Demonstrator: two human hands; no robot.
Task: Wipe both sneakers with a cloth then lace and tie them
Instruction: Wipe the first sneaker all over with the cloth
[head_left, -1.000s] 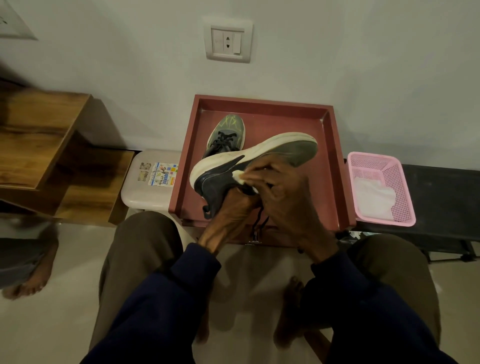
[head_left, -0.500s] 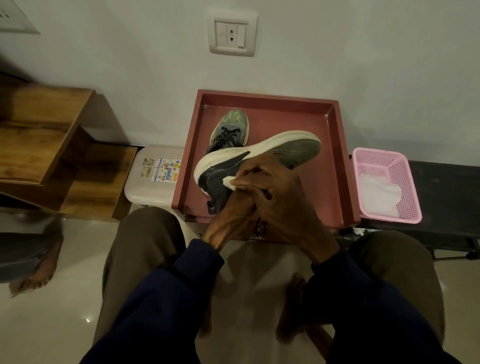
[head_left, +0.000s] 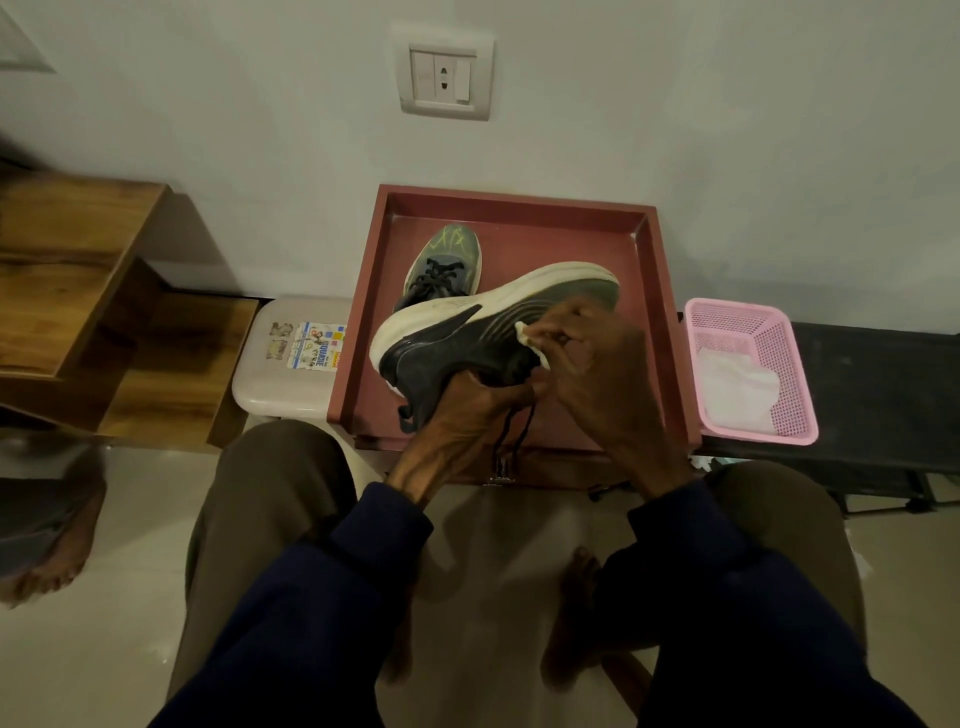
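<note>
A dark sneaker with a thick white sole lies on its side above the red tray, toe to the right. My left hand grips it from below at the opening, and its loose black lace hangs down. My right hand pinches a small white cloth against the shoe's side near the toe end. The second sneaker, grey-green and laced, stands in the tray behind it, partly hidden.
A pink basket holding a white cloth sits on a black bench to the right. A beige stool with stickers stands left of the tray, wooden shelves further left. Another person's bare foot is at the left edge.
My right hand has slid the cloth rightwards along the shoe's side, from near the heel towards the toe. The left hand keeps its hold on the sneaker.
</note>
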